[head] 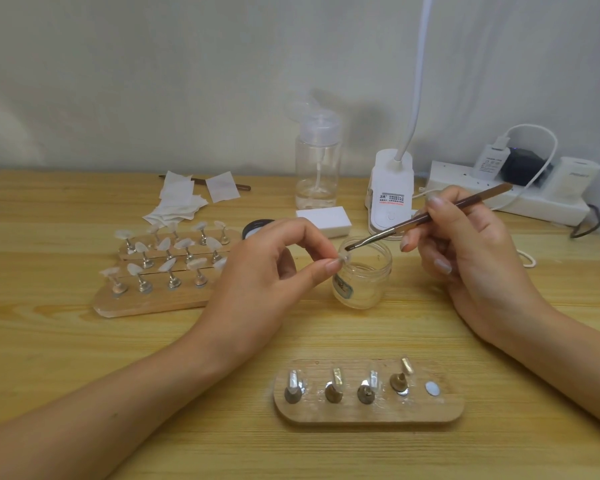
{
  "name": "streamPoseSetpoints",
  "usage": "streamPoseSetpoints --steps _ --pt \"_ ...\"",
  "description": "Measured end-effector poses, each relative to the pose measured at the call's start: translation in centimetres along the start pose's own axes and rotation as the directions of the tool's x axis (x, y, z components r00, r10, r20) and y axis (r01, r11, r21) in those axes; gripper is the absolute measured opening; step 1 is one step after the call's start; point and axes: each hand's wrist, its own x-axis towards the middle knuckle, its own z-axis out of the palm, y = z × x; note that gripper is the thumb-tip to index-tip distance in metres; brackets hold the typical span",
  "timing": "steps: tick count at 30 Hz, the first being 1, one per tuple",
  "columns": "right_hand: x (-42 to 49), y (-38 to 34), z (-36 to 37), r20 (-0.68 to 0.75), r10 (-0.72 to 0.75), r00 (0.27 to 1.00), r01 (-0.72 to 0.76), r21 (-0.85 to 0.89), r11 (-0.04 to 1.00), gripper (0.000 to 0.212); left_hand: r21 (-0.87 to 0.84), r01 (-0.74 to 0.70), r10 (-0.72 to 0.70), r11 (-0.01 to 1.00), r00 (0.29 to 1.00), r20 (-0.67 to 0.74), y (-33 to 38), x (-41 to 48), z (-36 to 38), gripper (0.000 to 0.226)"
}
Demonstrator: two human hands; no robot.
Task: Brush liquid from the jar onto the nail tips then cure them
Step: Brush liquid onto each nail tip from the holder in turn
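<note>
Left hand (257, 268), just right of two wooden stands (153, 303) loaded with pale tips, pinches one nail tip (344, 258) between thumb and forefinger at the left rim of the open glass jar (362, 278), which stands mid-table (84, 358). Nearer the person, a third stand (368, 412) carries four holders and one bare disc (432, 389). The brush (426, 218) touches the held tip with its bristles; its handle slants up into the right hand (471, 251), whose fingers grip it. Behind stand a lamp base (390, 192) and a power strip (506, 202).
</note>
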Motion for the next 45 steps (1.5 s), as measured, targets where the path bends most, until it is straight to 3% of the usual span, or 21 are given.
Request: streamPoseSetpoints --steps 3,8,12,17,21,25,29,34,38,42,45 --pt "-0.15 0.00 0.16 0.073 -0.024 0.997 0.025 -0.011 1.000 0.019 0.000 0.001 -0.001 1.000 1.000 -0.001 -0.04 -0.01 -0.01 0.016" --pt "-0.01 0.04 -0.13 -0.009 0.003 1.000 -0.003 -0.024 1.000 0.018 0.001 0.001 -0.001 1.000 1.000 0.008 -0.02 -0.02 -0.05 0.013" --pt "-0.25 -0.09 0.07 0.076 -0.040 0.996 0.043 -0.029 0.999 0.023 0.001 0.005 -0.005 1.000 1.000 0.006 -0.03 0.00 -0.03 0.014" --pt "-0.04 -0.06 -0.07 -0.021 -0.003 1.000 0.003 -0.003 1.000 0.016 -0.007 0.007 -0.007 1.000 1.000 0.009 0.05 -0.05 -0.07 0.010" --pt "-0.13 -0.06 0.08 0.053 -0.045 0.998 0.046 -0.011 0.999 0.025 -0.022 0.034 -0.034 0.999 0.999 0.010 0.09 -0.08 -0.02 0.011" --pt "0.00 0.09 -0.16 -0.035 -0.016 0.999 0.015 -0.032 0.999 0.026 -0.022 0.039 -0.039 0.999 0.999 0.006 0.30 -0.12 -0.03 0.010" --pt "-0.19 -0.06 -0.02 0.056 -0.085 0.995 0.086 -0.016 0.996 0.023 -0.029 0.045 -0.044 0.999 0.999 0.012 0.42 -0.18 -0.01 0.009" --pt "-0.11 0.01 -0.11 -0.005 -0.061 0.998 0.061 -0.038 0.997 0.024 -0.038 0.064 -0.063 0.997 0.998 0.021 0.43 -0.18 -0.04 0.010" --pt "-0.27 -0.18 0.13 0.076 -0.098 0.992 0.100 -0.026 0.995 0.023 -0.047 0.073 -0.072 0.996 0.997 0.024 0.46 -0.21 -0.06 0.010" --pt "-0.26 -0.04 -0.03 0.000 -0.064 0.998 0.063 -0.068 0.996 0.019 -0.054 0.080 -0.079 0.995 0.997 0.021 0.46 -0.19 -0.04 0.009" --pt "-0.30 -0.15 -0.02 0.009 -0.118 0.993 0.119 -0.032 0.992 0.029 -0.052 0.081 -0.080 0.995 0.997 0.023 0.47 -0.26 -0.06 0.009"
